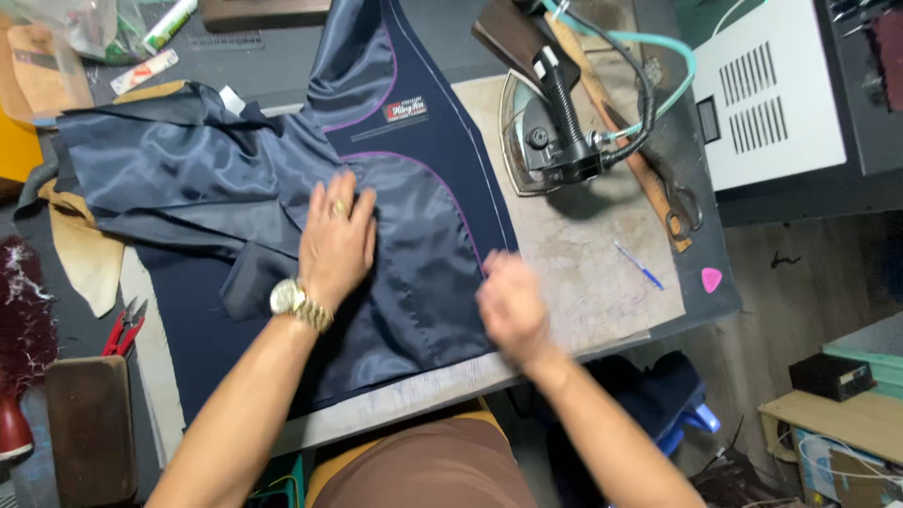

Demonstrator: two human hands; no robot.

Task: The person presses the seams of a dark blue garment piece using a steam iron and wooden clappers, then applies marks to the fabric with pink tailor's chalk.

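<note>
A dark navy jacket (414, 169), turned lining-side out with purple piping, lies spread over the pressing table (583, 254). My left hand (336, 240) lies flat on the shiny lining near the middle, fingers spread; it wears a ring and a gold wristwatch. My right hand (508, 303) is at the jacket's right front edge, blurred, with fingers curled at the fabric edge; I cannot tell if it pinches the cloth.
A steam iron (546, 127) with hoses rests at the back right of the table. Scissors (682, 209), a blue pen (640, 266) and a pink chalk piece (711, 278) lie to the right. Red snips (125, 326) sit at the left, a white machine (771, 89) at far right.
</note>
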